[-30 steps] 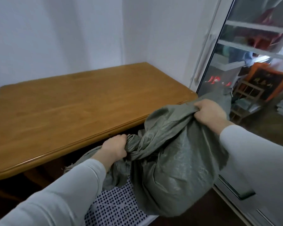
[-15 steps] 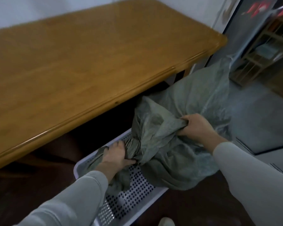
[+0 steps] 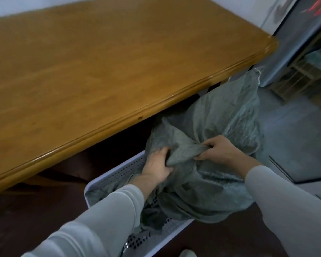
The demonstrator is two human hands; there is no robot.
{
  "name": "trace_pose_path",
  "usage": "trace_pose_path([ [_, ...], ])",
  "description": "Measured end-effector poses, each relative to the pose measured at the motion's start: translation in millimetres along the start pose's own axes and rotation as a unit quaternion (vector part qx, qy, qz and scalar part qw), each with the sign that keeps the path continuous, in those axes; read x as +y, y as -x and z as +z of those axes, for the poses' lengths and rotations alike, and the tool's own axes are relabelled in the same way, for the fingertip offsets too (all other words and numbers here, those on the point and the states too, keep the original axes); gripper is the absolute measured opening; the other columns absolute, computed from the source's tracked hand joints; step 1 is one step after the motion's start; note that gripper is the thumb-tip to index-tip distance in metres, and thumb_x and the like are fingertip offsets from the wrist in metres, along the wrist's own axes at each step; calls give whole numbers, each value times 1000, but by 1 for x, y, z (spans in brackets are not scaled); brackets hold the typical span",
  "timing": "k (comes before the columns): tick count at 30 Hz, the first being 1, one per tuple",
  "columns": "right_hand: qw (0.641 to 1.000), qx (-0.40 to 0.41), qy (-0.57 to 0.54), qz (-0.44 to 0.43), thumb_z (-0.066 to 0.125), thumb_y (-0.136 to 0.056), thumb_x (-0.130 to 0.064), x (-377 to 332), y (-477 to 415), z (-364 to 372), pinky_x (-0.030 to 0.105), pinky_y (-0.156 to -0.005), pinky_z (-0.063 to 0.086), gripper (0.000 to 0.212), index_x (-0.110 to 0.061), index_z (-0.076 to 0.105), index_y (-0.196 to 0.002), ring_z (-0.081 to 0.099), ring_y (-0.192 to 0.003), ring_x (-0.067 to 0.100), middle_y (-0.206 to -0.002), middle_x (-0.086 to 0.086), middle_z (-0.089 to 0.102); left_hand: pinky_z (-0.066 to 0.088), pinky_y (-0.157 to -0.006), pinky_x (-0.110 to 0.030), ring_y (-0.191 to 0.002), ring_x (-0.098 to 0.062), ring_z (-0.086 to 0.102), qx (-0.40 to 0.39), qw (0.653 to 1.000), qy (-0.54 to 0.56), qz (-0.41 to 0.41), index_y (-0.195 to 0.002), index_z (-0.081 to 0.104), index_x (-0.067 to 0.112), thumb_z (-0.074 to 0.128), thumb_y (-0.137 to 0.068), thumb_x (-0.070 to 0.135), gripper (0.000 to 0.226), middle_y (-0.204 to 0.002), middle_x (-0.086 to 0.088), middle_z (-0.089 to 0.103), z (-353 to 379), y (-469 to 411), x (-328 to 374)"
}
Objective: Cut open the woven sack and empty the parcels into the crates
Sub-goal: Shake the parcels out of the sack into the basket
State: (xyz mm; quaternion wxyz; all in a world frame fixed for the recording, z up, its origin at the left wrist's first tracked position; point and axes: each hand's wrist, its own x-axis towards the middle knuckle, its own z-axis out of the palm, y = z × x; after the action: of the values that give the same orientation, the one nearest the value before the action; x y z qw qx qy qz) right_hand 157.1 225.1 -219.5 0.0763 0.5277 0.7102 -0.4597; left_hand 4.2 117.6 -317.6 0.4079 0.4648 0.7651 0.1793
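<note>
A grey-green woven sack (image 3: pixel 220 127) lies crumpled over a white perforated crate (image 3: pixel 119 169) on the floor, below the table's near edge. My left hand (image 3: pixel 157 165) grips a bunched fold of the sack at its left side, inside the crate. My right hand (image 3: pixel 216 150) pinches another fold of the same sack just to the right. The sack's far end rises toward the table corner. No parcels show; the sack covers most of the crate's inside.
A wooden table (image 3: pixel 100 71) fills the upper left, its edge overhanging the crate. A glass door (image 3: pixel 304 52) stands at right, with a wooden rack behind it. Dark floor (image 3: pixel 35 210) lies to the left of the crate.
The sack came down from table height into the crate. My left hand shifted its grip up the sack, closer to my right hand. The view tilted downward.
</note>
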Motion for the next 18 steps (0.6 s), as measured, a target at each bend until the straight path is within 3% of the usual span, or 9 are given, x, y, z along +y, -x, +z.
trace_pose_path([
  [1, 999, -29, -18, 15, 78, -72, -16, -1, 2, -6, 21, -67, 47, 8, -21, 72, -75, 60, -78, 7, -78, -4, 69, 40, -107, -40, -131, -31, 44, 18, 1000, -7, 0, -142, 37, 22, 57, -89, 22, 56, -141, -11, 48, -1, -3, 6],
  [3, 997, 14, -74, 17, 72, -76, -17, 2, 4, -18, 28, -75, 51, 8, -24, 70, -72, 63, -81, 13, -80, -1, 69, 44, -102, -37, -125, -29, 52, 17, 1000, -23, -2, -140, 42, 22, 46, -94, 12, 48, -136, -9, 55, -7, -1, 11],
  [5, 970, 226, -94, -10, 63, -82, -22, 10, 1, -32, 35, -82, 50, 7, -23, 69, -78, 63, -88, 22, -89, 5, 68, 44, -102, -35, -126, -26, 51, -5, 1000, -25, -7, -143, 39, 24, 44, -94, 11, 50, -139, -5, 53, -17, 3, 9],
  [6, 939, 333, -79, -15, 60, -83, -23, 14, -2, -40, 38, -85, 50, 11, -21, 68, -91, 61, -95, 24, -98, 6, 66, 44, -102, -33, -127, -25, 51, -16, 1000, -24, -12, -143, 38, 24, 44, -95, 10, 51, -140, -4, 53, -22, 6, 9],
  [8, 898, 437, -47, 15, 61, -85, -23, 22, -11, -56, 45, -97, 44, 41, -14, 53, -124, 51, -117, 31, -126, 12, 54, 44, -99, -31, -126, -24, 51, -25, 999, -21, -18, -141, 42, 24, 43, -95, 8, 49, -138, -4, 54, -31, 10, 7],
  [10, 908, 413, -48, 53, 65, -85, -28, 28, -23, -68, 49, -111, 32, 71, -8, 29, -143, 31, -137, 35, -148, 15, 30, 43, -101, -31, -126, -24, 51, -43, 998, -25, -27, -139, 44, 24, 43, -94, 7, 49, -137, -4, 55, -37, 13, 3],
  [13, 929, 344, -114, 73, 69, -80, -41, 28, -41, -81, 48, -117, 22, 103, -6, 4, -150, 15, -146, 32, -159, 11, 6, 44, -103, -36, -124, -24, 52, -94, 993, -39, -55, -139, 45, 27, 47, -93, 6, 50, -136, -3, 55, -45, 18, -3],
  [16, 939, 310, -138, 62, 77, -73, -39, 23, -52, -83, 48, -113, 30, 106, -7, 12, -149, 29, -141, 34, -155, 13, 23, 44, -104, -36, -125, -23, 51, -118, 989, -48, -78, -137, 45, 24, 62, -84, 12, 57, -135, -2, 55, -51, 17, -14],
  [18, 955, 286, -80, 24, 74, -78, -28, 21, -51, -73, 41, -98, 42, 73, 1, 40, -135, 48, -125, 37, -137, 20, 50, 43, -101, -29, -126, -21, 49, -125, 988, -18, -89, -141, 39, 23, 74, -75, 17, 75, -137, 0, 51, -53, 18, -18],
])
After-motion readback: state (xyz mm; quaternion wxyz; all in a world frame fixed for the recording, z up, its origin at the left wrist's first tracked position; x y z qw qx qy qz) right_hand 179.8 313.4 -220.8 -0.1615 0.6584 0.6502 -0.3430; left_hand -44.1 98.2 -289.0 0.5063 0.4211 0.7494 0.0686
